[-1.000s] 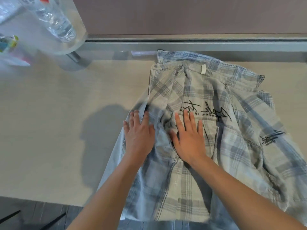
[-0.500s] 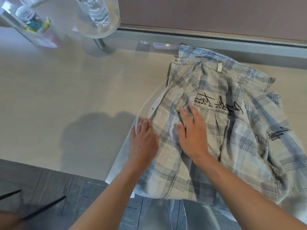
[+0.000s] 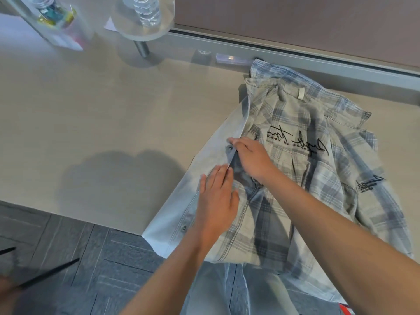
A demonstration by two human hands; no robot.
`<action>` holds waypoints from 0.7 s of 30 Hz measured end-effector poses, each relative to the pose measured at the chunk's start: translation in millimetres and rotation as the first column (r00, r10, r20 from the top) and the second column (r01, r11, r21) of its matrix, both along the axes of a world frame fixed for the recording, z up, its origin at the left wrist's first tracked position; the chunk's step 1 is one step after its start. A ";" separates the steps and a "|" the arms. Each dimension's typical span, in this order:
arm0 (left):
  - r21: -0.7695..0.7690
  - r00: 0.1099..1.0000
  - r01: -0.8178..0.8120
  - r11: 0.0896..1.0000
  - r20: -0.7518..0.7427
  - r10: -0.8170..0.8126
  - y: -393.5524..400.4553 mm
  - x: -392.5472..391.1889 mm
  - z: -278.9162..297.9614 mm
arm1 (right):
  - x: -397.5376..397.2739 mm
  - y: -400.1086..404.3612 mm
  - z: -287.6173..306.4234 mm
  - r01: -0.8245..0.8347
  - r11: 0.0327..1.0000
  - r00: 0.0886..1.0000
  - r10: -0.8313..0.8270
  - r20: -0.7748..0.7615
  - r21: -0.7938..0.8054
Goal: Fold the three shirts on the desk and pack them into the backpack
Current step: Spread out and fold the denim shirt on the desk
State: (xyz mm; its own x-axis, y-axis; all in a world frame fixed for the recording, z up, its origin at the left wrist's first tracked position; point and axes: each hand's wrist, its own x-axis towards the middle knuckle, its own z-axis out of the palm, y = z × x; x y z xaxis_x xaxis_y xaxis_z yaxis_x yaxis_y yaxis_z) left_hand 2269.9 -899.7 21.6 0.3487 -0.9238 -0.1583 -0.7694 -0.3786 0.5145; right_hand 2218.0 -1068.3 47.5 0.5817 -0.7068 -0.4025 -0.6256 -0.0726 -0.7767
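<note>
A grey and blue plaid shirt (image 3: 302, 169) with black script lettering lies crumpled on the right part of the beige desk (image 3: 91, 123), its hem hanging over the front edge. Its pale button placket (image 3: 204, 160) is spread out to the left. My right hand (image 3: 252, 155) pinches the placket's edge near a button. My left hand (image 3: 216, 201) lies flat on the cloth just below it, fingers straight. No backpack and no other shirt is in view.
A water bottle (image 3: 146, 10) stands on a round glass stand (image 3: 145, 26) at the back. A clear holder with colourful items (image 3: 54, 17) is at the back left. A metal rail (image 3: 295, 55) runs along the wall. Grey floor tiles (image 3: 68, 258) lie below the desk edge.
The view has swung left and down. My right hand has slid left from the shirt's middle to the placket edge and pinched it. The placket now lies spread further left.
</note>
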 end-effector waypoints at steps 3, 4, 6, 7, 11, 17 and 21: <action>0.048 0.997 -0.001 0.999 0.077 -0.003 11.2 0.0 -6.2 | -18.9 2.0 -0.4 -0.127 0.972 0.988 0.107 -0.110 -0.199; 0.064 0.994 0.007 0.998 0.112 -0.014 15.5 -0.9 -7.3 | -26.6 3.0 -0.1 -0.184 0.943 0.977 0.144 -0.160 -0.276; 0.090 0.984 0.014 0.996 0.175 -0.030 23.8 -3.7 -7.7 | -42.3 5.0 1.1 -0.273 0.892 0.949 0.188 -0.252 -0.360; 0.097 0.978 0.014 0.995 0.207 -0.033 28.3 -5.3 -7.9 | -49.8 5.8 1.6 -0.302 0.875 0.938 0.202 -0.283 -0.377; 0.132 0.958 0.009 0.991 0.282 -0.046 50.4 -14.9 -7.9 | -76.4 11.9 2.2 -0.389 0.823 0.901 0.247 -0.355 -0.413; 0.253 0.949 -0.038 0.967 0.312 -0.044 71.4 -37.6 -9.7 | -103.6 18.1 5.4 -0.326 0.852 0.931 0.213 -0.297 -0.410; 0.174 0.958 -0.012 0.985 0.285 -0.038 68.5 -61.1 -0.5 | -126.7 15.7 7.9 -0.288 0.885 0.951 0.218 -0.221 -0.366</action>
